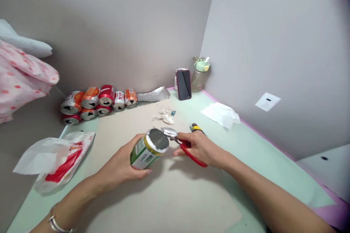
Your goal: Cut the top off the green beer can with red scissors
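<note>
A green, white and yellow drink can [146, 154] is wrapped by the fingers and thumb of my left hand [127, 162]. It tilts to the right, its top is cut open with a ragged rim, and the bare metal inside shows. My right hand [198, 145] grips red-handled scissors [193, 156] by the handles. Their tips meet the can's right rim, partly hidden by a silver can lid [169, 132]. I cannot tell whether the lid still joins the can. Just behind my right hand lie yellow-and-black pliers [196, 127].
Several drink cans [106, 95] are stacked along the back wall, beside a cut metal sheet [154, 94]. A phone [184, 85] leans near a bottle [199, 76]. Crumpled tissue [167, 118] lies on the beige board [131, 204]. A tissue pack [67, 160] sits left, white paper [220, 114] right.
</note>
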Action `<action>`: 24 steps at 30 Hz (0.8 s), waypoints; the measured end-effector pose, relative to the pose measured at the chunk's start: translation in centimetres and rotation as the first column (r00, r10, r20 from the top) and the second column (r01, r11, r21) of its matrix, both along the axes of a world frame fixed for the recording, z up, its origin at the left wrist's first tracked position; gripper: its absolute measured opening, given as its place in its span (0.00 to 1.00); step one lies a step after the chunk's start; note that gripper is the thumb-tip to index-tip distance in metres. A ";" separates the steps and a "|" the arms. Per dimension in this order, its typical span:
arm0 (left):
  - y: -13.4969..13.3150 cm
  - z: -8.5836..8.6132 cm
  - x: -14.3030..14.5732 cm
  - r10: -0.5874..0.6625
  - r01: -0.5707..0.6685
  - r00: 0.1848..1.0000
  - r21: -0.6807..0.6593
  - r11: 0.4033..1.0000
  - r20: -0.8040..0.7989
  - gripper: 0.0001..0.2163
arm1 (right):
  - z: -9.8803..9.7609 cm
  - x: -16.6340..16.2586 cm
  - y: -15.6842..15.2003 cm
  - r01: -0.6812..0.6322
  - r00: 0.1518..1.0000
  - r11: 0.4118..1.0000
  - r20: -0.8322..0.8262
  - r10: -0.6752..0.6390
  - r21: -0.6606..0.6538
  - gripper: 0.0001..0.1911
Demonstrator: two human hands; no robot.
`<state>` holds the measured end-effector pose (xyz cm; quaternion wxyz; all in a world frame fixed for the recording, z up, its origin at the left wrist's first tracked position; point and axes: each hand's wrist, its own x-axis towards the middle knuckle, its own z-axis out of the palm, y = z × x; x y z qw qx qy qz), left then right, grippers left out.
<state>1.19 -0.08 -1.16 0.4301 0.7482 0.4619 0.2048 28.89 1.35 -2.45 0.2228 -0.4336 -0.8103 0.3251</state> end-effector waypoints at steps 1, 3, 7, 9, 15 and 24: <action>0.1 0.1 -0.4 -0.026 0.027 1.000 -0.038 0.999 0.017 0.34 | 0.1 0.1 0.0 -0.014 1.000 0.999 -0.022 0.013 -0.030 0.23; 0.2 0.3 -0.9 -0.073 0.077 0.996 -0.099 0.992 0.044 0.36 | 0.2 0.1 0.0 -0.036 0.998 0.996 -0.051 0.032 -0.088 0.22; 0.1 0.4 -0.7 -0.074 0.077 0.997 -0.105 0.992 0.027 0.36 | -0.4 0.0 0.2 -0.037 0.999 0.996 -0.024 0.035 -0.082 0.21; 0.0 0.3 -0.3 -0.062 0.063 0.998 -0.090 0.994 0.018 0.36 | -0.7 -0.1 0.4 -0.025 1.000 0.999 0.007 0.025 -0.030 0.21; 0.2 -0.4 -0.2 -0.096 0.104 0.993 -0.134 0.986 0.062 0.36 | -0.5 0.1 0.5 -0.084 0.996 0.996 -0.004 0.084 -0.028 0.21; 0.3 -0.8 0.0 -0.111 0.119 0.992 -0.152 0.981 0.064 0.37 | -1.3 -0.4 0.3 -0.019 0.997 0.998 0.069 0.023 -0.054 0.24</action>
